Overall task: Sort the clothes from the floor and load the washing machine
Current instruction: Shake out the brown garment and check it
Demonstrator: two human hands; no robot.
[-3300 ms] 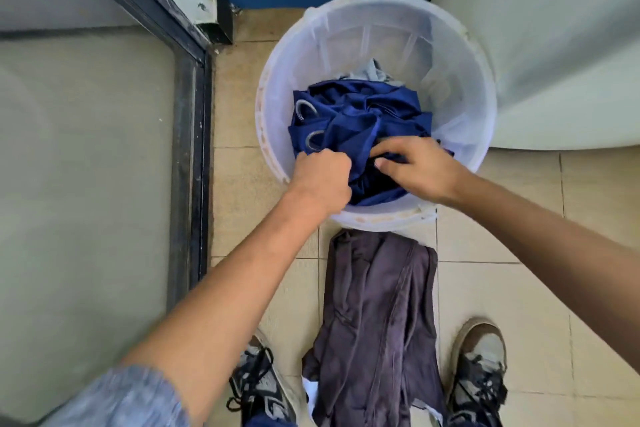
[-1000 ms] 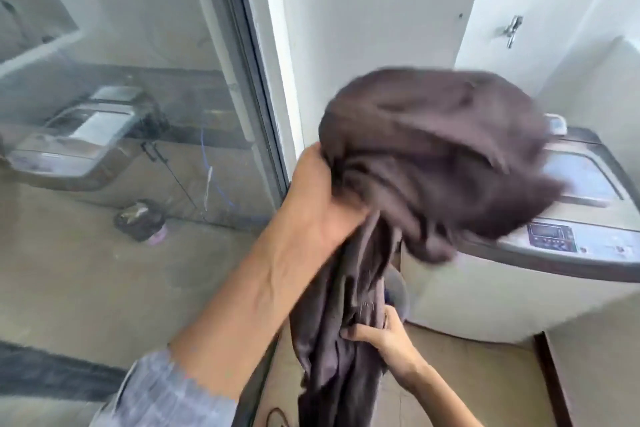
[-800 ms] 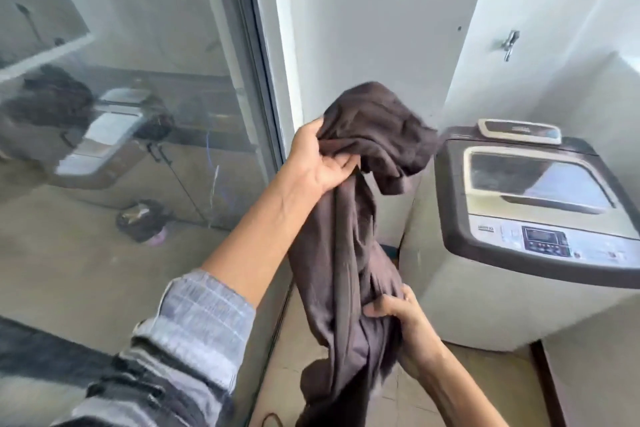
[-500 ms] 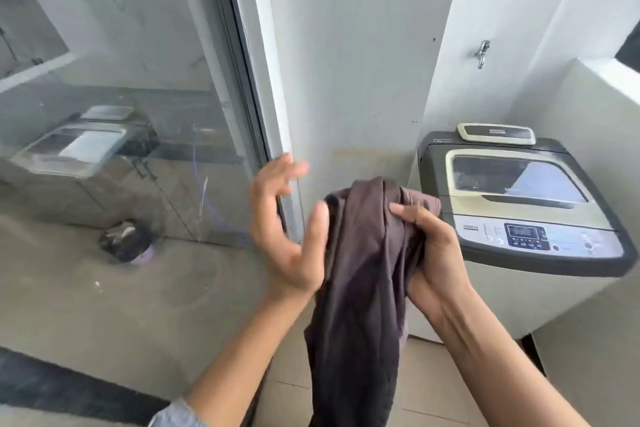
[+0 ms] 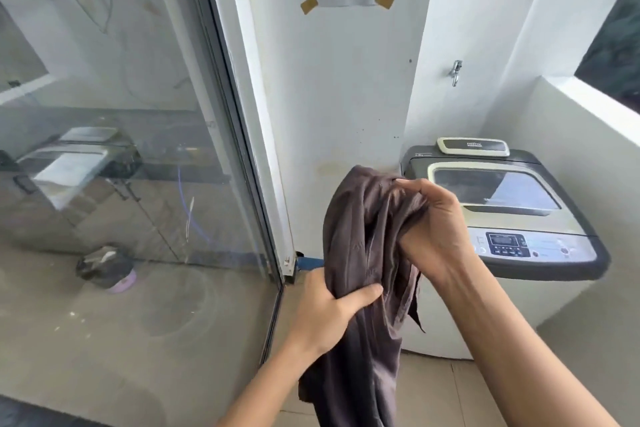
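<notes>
Both hands clamp the garment (image 5: pixel 360 253): right hand (image 5: pixel 433 229) bunches the top, left hand (image 5: pixel 329 315) pinches lower down, beside the washer (image 5: pixel 502 218). Its lid looks closed, so the dangling tail could drag the floor or snag while one hand opens it.

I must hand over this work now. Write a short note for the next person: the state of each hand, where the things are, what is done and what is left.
Left hand: grips the dark brown garment at its middle, thumb across the cloth.
Right hand: grips the bunched top of the same garment, higher up.
The garment hangs between both hands, off the floor, in front of the washing machine and to its left.
The machine's lid is closed.
Done: this garment is picked up.
Left: open the lid, put the garment in. Other clothes are not in view, so how many remain I cannot tell.
</notes>
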